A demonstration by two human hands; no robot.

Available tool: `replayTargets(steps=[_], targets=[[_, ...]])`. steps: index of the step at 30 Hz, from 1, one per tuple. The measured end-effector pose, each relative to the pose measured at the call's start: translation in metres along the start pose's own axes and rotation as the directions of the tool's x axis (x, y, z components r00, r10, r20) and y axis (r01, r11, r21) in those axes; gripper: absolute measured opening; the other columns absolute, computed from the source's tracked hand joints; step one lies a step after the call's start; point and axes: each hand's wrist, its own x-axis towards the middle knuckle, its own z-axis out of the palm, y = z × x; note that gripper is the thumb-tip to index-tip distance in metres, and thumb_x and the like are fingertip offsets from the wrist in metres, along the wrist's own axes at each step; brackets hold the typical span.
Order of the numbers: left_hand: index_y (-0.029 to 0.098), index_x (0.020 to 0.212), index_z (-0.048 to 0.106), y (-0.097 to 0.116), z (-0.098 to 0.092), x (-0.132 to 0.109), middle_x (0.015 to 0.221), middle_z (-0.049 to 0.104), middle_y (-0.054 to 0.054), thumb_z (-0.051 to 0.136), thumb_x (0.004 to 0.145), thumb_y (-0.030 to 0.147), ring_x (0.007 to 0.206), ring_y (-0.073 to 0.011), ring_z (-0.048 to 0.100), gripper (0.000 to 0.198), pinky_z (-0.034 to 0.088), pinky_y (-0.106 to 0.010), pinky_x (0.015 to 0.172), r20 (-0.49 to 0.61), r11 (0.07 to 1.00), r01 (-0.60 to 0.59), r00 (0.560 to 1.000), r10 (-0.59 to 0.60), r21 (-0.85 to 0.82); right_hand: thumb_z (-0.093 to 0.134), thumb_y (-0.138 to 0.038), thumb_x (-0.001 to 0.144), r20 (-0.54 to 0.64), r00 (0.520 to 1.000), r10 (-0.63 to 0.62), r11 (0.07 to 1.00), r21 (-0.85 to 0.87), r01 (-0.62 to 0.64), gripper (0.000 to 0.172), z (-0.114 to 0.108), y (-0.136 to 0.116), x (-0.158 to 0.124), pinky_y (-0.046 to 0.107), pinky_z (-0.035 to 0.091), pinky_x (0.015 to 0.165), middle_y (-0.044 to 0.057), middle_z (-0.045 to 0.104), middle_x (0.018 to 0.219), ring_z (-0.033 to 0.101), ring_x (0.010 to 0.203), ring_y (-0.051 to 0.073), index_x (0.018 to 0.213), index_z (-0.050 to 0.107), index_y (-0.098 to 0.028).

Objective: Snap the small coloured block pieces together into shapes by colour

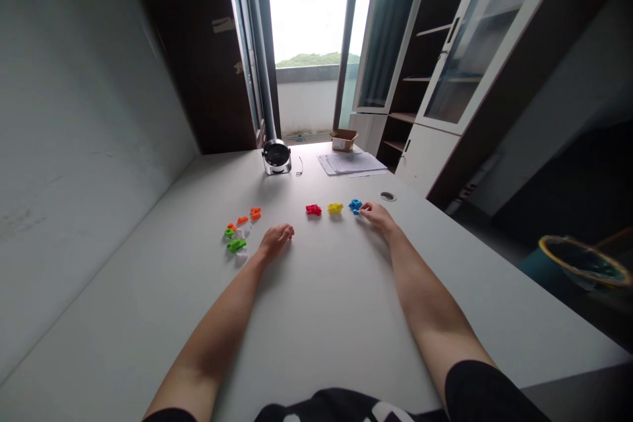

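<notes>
My right hand (377, 216) reaches forward over the white table. Its thumb and fingertips pinch the near right edge of a small blue plastic toy piece (355, 205). To the left of the blue piece, a yellow toy piece (335, 208) and a red toy piece (313, 210) stand in a row, apart from each other. My left hand (275, 241) rests on the table with its fingers curled together, and I see nothing in it. Left of that hand lie loose orange pieces (255, 213), green pieces (236, 245) and white pieces (241, 254).
The white table (316, 316) meets a wall on the left. Toward its far end are a round black lamp-like device (277, 154), a thin cord (299, 167), papers (352, 163) and an open cardboard box (343, 140). A cable hole (388, 196) lies right of my right hand.
</notes>
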Motion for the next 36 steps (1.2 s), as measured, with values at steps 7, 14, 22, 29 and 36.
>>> replayTargets(steps=[7,14,22,29,36], targets=[[0.022,0.084,0.066,-0.001,0.0,0.001,0.081,0.071,-0.002,0.027,0.098,0.045,0.075,-0.0171,0.063,0.047,0.044,-0.026,0.072,-0.004,1.0,-0.013,1.0,0.013,0.015,0.063,-0.03,0.08,-0.088,0.995,0.055,0.989,-0.13,-0.066,0.023,0.008,-0.001,0.001,0.026,0.04,0.065,0.005,0.072,0.086,0.063,0.075,0.018,0.099,0.071,-0.02],[0.022,0.085,0.066,0.0,0.001,0.001,0.081,0.071,-0.002,0.028,0.098,0.046,0.077,-0.0175,0.063,0.047,0.044,-0.026,0.074,0.001,1.0,0.003,1.0,-0.003,0.021,0.057,-0.028,0.085,-0.259,0.964,0.069,0.99,-0.102,-0.098,0.019,0.019,-0.009,-0.007,0.027,0.041,0.068,0.007,0.073,0.09,0.063,0.079,0.02,0.101,0.066,-0.021],[0.022,0.084,0.066,-0.002,0.001,0.0,0.08,0.071,-0.001,0.032,0.098,0.044,0.075,-0.0166,0.063,0.043,0.044,-0.025,0.071,-0.021,1.0,-0.025,0.999,0.024,-0.006,0.054,-0.028,0.085,-0.364,0.931,-0.037,0.98,-0.195,-0.038,0.012,0.033,-0.024,-0.016,0.027,0.038,0.067,0.008,0.068,0.09,0.059,0.079,0.02,0.09,0.062,-0.02],[0.022,0.085,0.066,0.001,-0.001,0.0,0.083,0.071,-0.001,0.032,0.097,0.043,0.077,-0.017,0.062,0.041,0.043,-0.025,0.072,-0.002,1.0,0.0,1.0,0.0,0.005,0.061,-0.033,0.082,-0.188,0.977,-0.099,0.96,-0.275,0.044,0.021,0.037,-0.032,-0.021,0.027,0.036,0.065,0.003,0.068,0.087,0.059,0.075,0.02,0.101,0.06,-0.024],[0.022,0.087,0.067,-0.002,0.001,0.001,0.082,0.071,-0.001,0.036,0.097,0.041,0.075,-0.017,0.062,0.038,0.042,-0.025,0.07,-0.004,1.0,-0.002,1.0,0.002,0.003,0.061,-0.028,0.086,-0.19,0.979,-0.073,0.937,-0.349,0.002,0.016,0.038,-0.03,-0.021,0.028,0.037,0.066,0.007,0.07,0.091,0.061,0.078,0.02,0.101,0.061,-0.022]])
